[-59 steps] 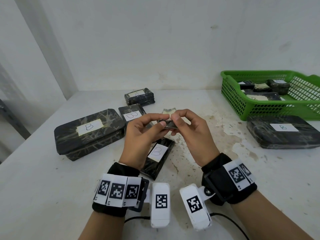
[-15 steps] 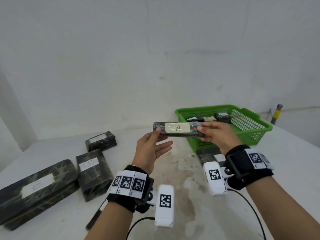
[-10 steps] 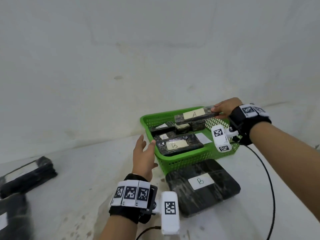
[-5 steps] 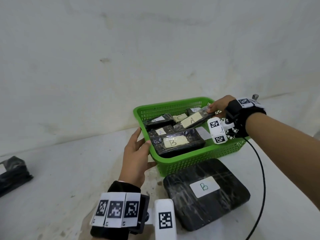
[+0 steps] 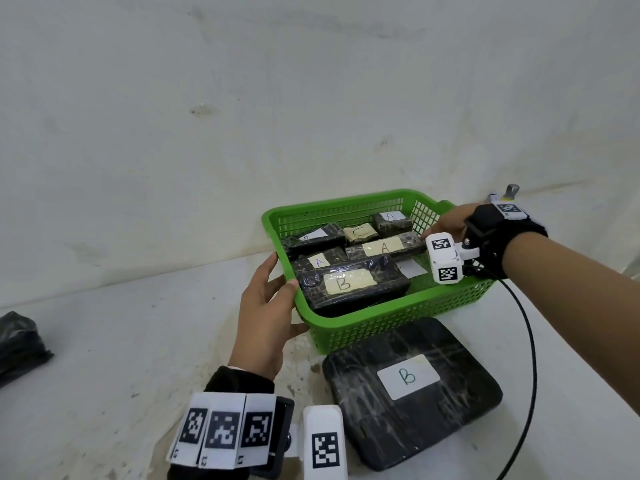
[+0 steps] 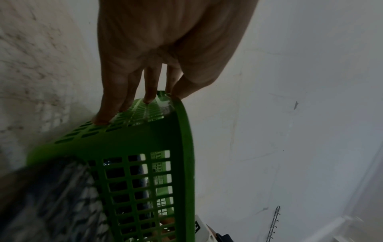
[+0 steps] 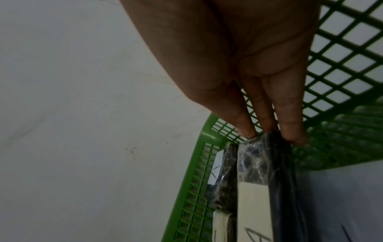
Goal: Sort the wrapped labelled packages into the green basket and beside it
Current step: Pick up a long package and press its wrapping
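Fingers [image 7: 246,124] of the right hand [image 5: 446,221] pinched the near end of the long package marked A [image 5: 386,249], at the right of the head frame, low inside the green basket [image 5: 398,317]. The package lay across the others there, its far end on a smaller A package [image 5: 320,262] and its label turned up, probably so the letter stayed readable. In the right wrist view three fingertips closed on the crinkled wrap at the package's end; this thin grip suited a light setting-down, not a carry.

At the frame's centre, the left hand [image 5: 266,317] held the basket's left corner, its thumb over the rim and its straight fingers [image 6: 107,113] pressed against the mesh wall outside. I judge it steadied the light basket against sliding on the surface [image 5: 121,341] while the other hand worked inside.

Also in the basket were a big B package [image 5: 349,285], a C package [image 5: 360,233] and another A package [image 5: 391,221]. Below the basket, just beside it, lay the flat B package [image 5: 412,396], perhaps too large to fit. A dark package [image 5: 19,344] waited at far left, so sorting seemed unfinished.
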